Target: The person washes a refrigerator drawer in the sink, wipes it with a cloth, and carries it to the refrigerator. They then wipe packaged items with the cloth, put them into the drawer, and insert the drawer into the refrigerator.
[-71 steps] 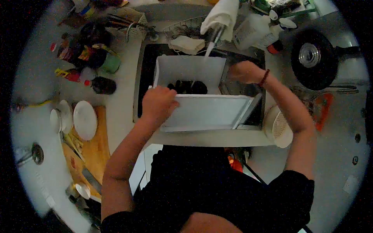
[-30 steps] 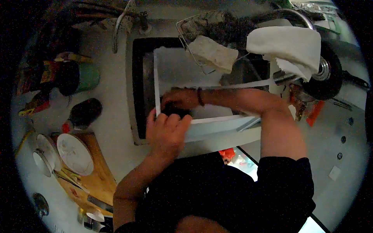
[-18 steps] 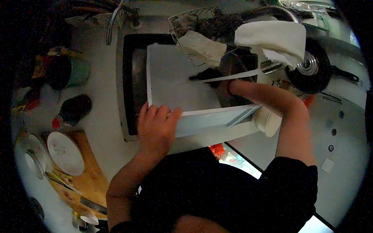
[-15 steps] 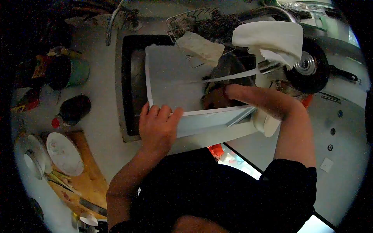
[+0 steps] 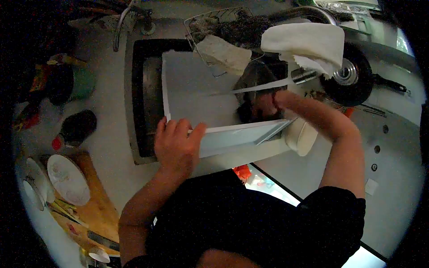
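A large white bin (image 5: 201, 91) lies tilted in the dark-rimmed sink (image 5: 138, 85). My left hand (image 5: 178, 140) grips its near left rim, fingers wrapped over the edge. At the bin's right side, my right hand (image 5: 264, 107) is low in the sink, with a dark mass (image 5: 245, 112) at its fingers; the fingers are blurred. Water runs in a stream from the metal faucet spout (image 5: 304, 76), which has a white cloth (image 5: 308, 42) draped over it. Behind my right hand is a dark, glossy container or bag (image 5: 259, 76).
A wire rack (image 5: 210, 33) with a pale cloth (image 5: 222, 54) overhangs the sink's back. Right are a black pan (image 5: 362, 85) and a cream basket (image 5: 300, 137). Left are a dark bottle (image 5: 78, 127), a plate (image 5: 68, 178), and a cutting board (image 5: 96, 201) with a knife (image 5: 103, 240).
My right hand went into the bin, then came back out to its right side, with dark stuff at the fingers. The view has shifted. My left hand keeps hold of the rim.
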The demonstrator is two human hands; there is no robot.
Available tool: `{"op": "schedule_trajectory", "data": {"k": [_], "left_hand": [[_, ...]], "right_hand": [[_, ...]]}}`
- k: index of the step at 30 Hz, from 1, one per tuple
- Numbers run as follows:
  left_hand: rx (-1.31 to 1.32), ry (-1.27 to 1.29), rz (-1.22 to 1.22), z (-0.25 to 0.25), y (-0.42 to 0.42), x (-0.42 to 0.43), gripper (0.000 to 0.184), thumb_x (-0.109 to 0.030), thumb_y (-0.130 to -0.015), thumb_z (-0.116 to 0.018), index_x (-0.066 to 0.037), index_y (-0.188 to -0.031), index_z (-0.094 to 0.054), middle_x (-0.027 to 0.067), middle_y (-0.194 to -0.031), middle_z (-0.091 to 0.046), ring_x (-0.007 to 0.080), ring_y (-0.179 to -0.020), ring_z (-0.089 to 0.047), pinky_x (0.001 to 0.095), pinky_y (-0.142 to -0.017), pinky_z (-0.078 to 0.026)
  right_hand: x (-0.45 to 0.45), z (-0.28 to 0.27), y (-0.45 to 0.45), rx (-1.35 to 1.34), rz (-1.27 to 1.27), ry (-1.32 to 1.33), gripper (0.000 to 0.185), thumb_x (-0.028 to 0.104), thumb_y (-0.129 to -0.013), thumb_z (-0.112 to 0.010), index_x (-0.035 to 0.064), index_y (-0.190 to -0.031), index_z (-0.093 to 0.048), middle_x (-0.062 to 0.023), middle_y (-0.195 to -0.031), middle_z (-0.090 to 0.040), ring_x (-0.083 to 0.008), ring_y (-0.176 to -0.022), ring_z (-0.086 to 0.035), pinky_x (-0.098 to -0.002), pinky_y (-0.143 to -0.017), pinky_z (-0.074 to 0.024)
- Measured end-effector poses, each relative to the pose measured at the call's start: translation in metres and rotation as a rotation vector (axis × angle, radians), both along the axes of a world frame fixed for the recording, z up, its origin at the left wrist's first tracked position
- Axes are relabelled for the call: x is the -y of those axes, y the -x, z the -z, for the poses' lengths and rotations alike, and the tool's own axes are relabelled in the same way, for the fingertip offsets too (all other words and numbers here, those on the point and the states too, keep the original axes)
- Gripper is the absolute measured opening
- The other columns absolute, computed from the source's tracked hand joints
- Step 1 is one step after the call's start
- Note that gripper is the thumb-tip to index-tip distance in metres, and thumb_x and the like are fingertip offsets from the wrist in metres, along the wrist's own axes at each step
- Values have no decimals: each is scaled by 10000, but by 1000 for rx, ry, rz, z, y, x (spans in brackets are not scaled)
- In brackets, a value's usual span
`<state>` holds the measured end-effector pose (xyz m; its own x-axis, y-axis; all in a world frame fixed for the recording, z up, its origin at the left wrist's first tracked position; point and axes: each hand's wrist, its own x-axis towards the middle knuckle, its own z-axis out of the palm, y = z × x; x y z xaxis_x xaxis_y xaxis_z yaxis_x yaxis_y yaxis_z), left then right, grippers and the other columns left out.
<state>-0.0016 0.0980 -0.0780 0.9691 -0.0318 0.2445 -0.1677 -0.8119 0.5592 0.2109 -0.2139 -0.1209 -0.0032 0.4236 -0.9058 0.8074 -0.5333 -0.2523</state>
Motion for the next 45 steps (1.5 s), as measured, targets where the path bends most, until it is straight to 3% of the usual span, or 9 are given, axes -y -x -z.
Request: {"op": "schedule_trajectory", "data": {"k": [5,11,15,18,22,28,34,38,45], "left_hand": [[-20,-13,18,-2,0,-4,160,-163,-729,-611,-143,-881,-655,35,-753,-512,216,-743,-540,477,-835,-453],[-30,2,11,-5,-4,-6,139,-165,-717,-627,-132,-852,-637,38,-731,-506,222,-723,-540,473,-821,-464],[-9,8,24,0,-5,-3,124,-163,-714,-630,-124,-832,-627,35,-722,-505,222,-718,-541,472,-827,-464],[-5,16,32,-5,-9,-10,129,-156,-717,-624,-124,-842,-631,34,-724,-505,221,-721,-543,479,-837,-461],[-12,35,27,-3,-5,-6,146,-145,-722,-612,-129,-865,-641,34,-731,-506,219,-733,-545,490,-844,-456],[-43,18,40,-4,-5,-6,167,-143,-721,-608,-134,-884,-644,33,-743,-510,212,-749,-546,491,-858,-450],[-28,14,32,2,0,-7,184,-136,-720,-605,-142,-899,-650,34,-744,-509,210,-762,-544,490,-869,-444],[-24,5,24,3,2,-8,183,-142,-717,-608,-138,-895,-651,29,-746,-507,208,-760,-539,486,-873,-441],[-22,9,35,1,-2,-7,171,-155,-725,-608,-141,-890,-650,29,-752,-506,211,-768,-535,482,-871,-438]], "right_hand": [[4,22,-64,296,54,-60,295,265,-840,-546,81,-1059,-620,-149,-1043,-643,-328,-916,-618,-452,-832,-472],[-36,21,40,-293,6,-42,290,263,-843,-535,84,-1055,-623,-149,-1037,-645,-327,-906,-621,-459,-832,-468],[-122,49,74,-568,300,-454,288,261,-844,-528,86,-1051,-625,-149,-1033,-647,-327,-899,-622,-463,-832,-466],[-146,73,45,-203,613,-742,270,258,-873,-499,84,-1037,-625,-153,-1001,-652,-316,-855,-622,-460,-780,-467],[-106,85,-11,149,272,-483,253,214,-866,-521,68,-1047,-619,-141,-994,-653,-288,-850,-620,-433,-779,-475],[-93,48,58,-332,10,-140,239,149,-855,-554,45,-1063,-610,-123,-982,-655,-246,-841,-617,-391,-777,-486],[-162,78,59,-506,764,-733,226,83,-843,-589,31,-1062,-609,-105,-970,-656,-199,-855,-614,-348,-794,-491],[-98,93,-7,220,303,-419,193,93,-851,-566,47,-1033,-610,-110,-959,-653,-222,-876,-619,-363,-804,-485],[-105,69,64,-191,124,-178,188,141,-838,-573,56,-1002,-612,-114,-956,-651,-254,-879,-619,-393,-783,-481]]}}
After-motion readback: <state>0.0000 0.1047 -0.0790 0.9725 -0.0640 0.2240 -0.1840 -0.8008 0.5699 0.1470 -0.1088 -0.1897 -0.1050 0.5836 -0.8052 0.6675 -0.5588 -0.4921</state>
